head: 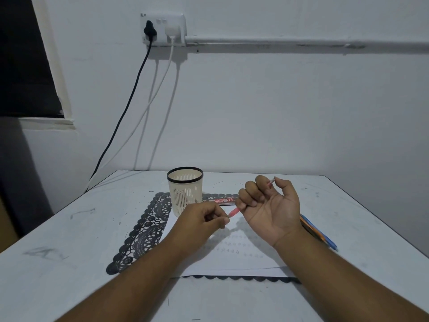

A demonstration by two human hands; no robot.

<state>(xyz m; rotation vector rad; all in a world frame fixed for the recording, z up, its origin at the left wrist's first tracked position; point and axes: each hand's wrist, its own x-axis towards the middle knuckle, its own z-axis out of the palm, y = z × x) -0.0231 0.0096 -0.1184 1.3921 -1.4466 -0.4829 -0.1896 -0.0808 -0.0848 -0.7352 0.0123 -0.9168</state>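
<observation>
On the wall at the left a white socket plate (163, 29) carries a black plug and a white charger, and their cables hang down behind the desk (69, 263); no lettering on the plate can be read. A black lace mat (148, 226) lies on the desk, and on its far part stands a cream slotted pen holder (185, 191) with a black rim, unmarked. The left hand (204, 217) comes in from the lower left, back of the hand up, with its thumb and forefinger pinching the lower tip of a red pen (233, 212) while the other fingers curl under. Behind the hands, just right of the holder, a flat red packet (224, 201) lies on the mat; the white figures "71" show on it, and the smaller print beside them is too blurred to read. The red pen runs slantwise up to the right, held in the air above a white sheet (232, 259) whose rows of faint printed marks cannot be made out. The right hand (269, 205) is turned palm up, its fingers curled round the pen's barrel, the upper end sticking out between forefinger and thumb. Past that wrist, blue and orange pens (318, 233) lie side by side on the desk, partly hidden by the forearm.
</observation>
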